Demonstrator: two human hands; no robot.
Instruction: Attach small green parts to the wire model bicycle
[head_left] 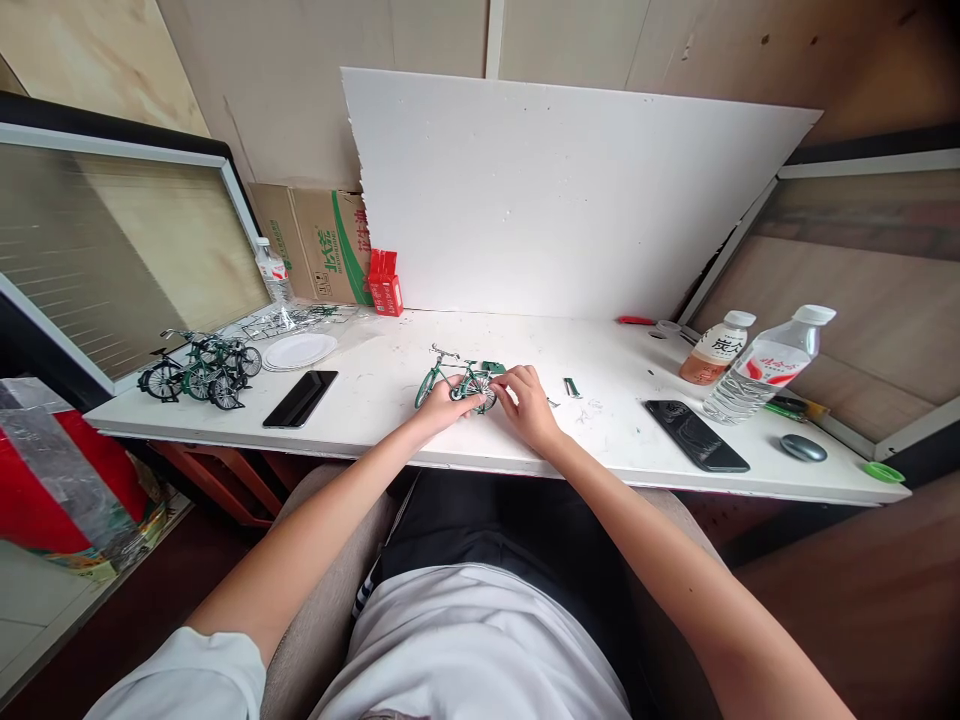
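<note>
A small green model bicycle stands upright near the front middle of the white table, its handlebar to the left. Around the lower middle of its frame, my left hand is closed, with the thumb along the rear wheel. At the back of that wheel my right hand pinches with thumb and forefinger; whatever lies between those fingertips is too small to make out. Just right of my right hand lies a small green piece on the table.
Several finished-looking model bicycles cluster at the left, near white plates and a black phone. Another phone, a drink bottle, a water bottle and a mouse sit at the right. A white board leans behind.
</note>
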